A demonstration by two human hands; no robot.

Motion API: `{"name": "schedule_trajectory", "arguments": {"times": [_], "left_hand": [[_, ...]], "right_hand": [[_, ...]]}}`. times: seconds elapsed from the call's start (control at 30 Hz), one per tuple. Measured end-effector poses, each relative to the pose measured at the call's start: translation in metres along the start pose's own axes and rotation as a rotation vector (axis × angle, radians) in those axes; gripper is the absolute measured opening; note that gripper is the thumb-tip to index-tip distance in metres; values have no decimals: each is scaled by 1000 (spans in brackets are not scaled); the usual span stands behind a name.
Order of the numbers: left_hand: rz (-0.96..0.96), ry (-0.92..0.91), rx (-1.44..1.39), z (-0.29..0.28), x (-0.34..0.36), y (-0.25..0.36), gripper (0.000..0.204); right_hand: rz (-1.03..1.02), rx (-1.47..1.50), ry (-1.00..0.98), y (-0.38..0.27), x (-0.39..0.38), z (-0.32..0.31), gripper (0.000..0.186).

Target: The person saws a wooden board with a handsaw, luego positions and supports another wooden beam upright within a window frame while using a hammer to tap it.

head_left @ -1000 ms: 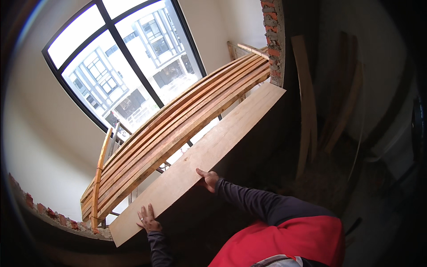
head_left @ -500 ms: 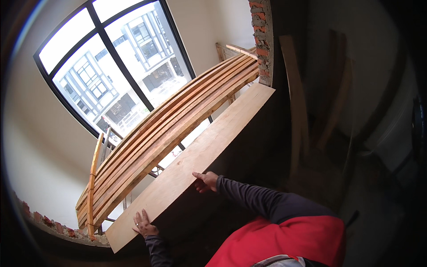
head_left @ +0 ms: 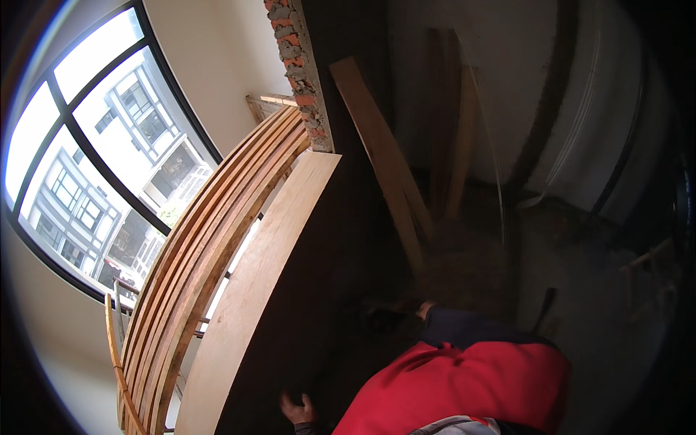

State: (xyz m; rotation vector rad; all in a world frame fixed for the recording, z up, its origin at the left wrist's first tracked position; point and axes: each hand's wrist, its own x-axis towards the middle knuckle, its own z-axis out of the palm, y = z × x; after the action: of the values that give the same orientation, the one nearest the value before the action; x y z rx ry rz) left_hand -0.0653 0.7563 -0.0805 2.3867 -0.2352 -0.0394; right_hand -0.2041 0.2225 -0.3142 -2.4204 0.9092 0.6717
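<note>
One long, pale, flat plywood board lies just right of the long brown timber beams. The bare left hand hangs loosely open, near the board; whether the shadowed right hand grips anything, I cannot tell

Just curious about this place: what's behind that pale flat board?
Beyond the pale board, a row of wooden beams shows, with a black-framed window past it. Whatever lies under the board is covered and can't be seen.
</note>
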Motion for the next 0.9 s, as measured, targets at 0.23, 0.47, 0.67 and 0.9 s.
{"name": "schedule_trajectory", "arguments": {"times": [0.23, 0.47, 0.67, 0.9], "left_hand": [[-228, -1185, -93, 195, -78, 18, 54], [-273, -1057, -151, 339, -95, 81, 54], [-670, -697, -381, 410, -68, 136, 61], [-650, -728, -149, 445, -28, 226, 58]], "right_hand": [[-97, -283, -202, 211, -15, -19, 29], [609, 1188, -71, 318, -35, -62, 21], [755, 1315, 97, 445, -5, -126, 20], [699, 1302, 197, 505, 66, -196, 21]]}}
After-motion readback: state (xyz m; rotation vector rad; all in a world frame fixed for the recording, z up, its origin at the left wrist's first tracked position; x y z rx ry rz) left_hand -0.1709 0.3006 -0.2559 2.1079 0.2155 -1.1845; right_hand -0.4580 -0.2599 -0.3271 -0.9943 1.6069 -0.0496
